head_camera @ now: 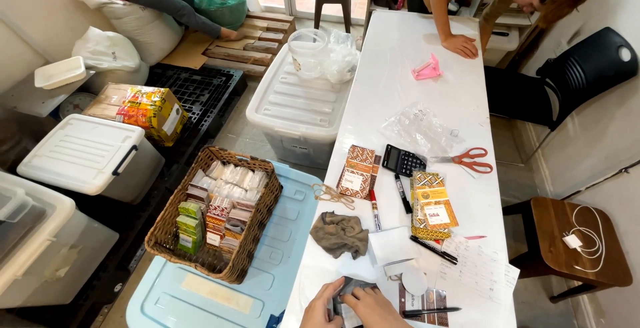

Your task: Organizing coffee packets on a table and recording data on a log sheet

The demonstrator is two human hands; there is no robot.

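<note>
On the far left sit white lidded storage bins [87,155], and beside them a woven basket [217,211] packed with small wrapped bars rests on a light blue bin lid [220,288]. Right of it stands the white worktop [400,55]. At its near edge the left hand [322,307] and the right hand [375,307] meet, fingers curled together around a small dark flat packet [350,289] that lies at the bottom of the view, just below a crumpled brown cloth [339,233]. Farther up lie a patterned orange packet [357,171], a black calculator [402,160], markers, and a yellow patterned packet [432,205]. Toward the right are red-handled scissors [472,159] and a printed paper sheet [480,268]. At the far end another person's hand [461,45] presses on the worktop near a pink stand [427,69].
</note>
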